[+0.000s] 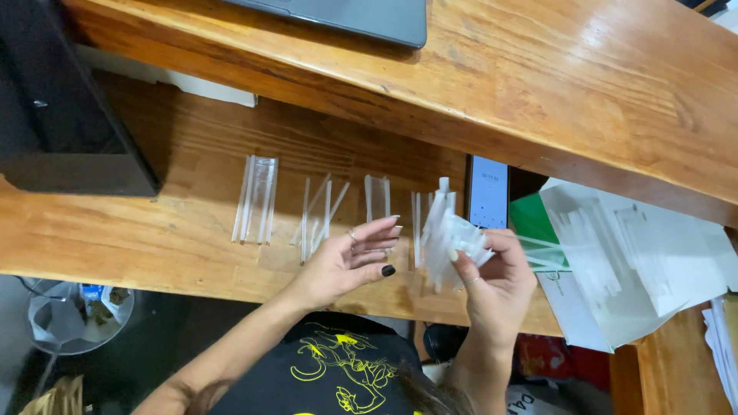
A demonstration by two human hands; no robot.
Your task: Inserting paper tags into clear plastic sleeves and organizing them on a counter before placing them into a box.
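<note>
Your hands meet over the wooden shelf, just right of the frame's centre.

Your right hand [496,280] grips a bundle of clear plastic sleeves [450,234], held upright above its fingers. Your left hand [346,261] is open, fingers stretched toward the bundle without touching it. More clear sleeves [256,200] lie in small groups to its left; a phone [489,192] sits just behind the bundle.

Clear plastic strips [256,198] lie on the brown wooden desk [154,238], beside a green folder [538,219].
</note>
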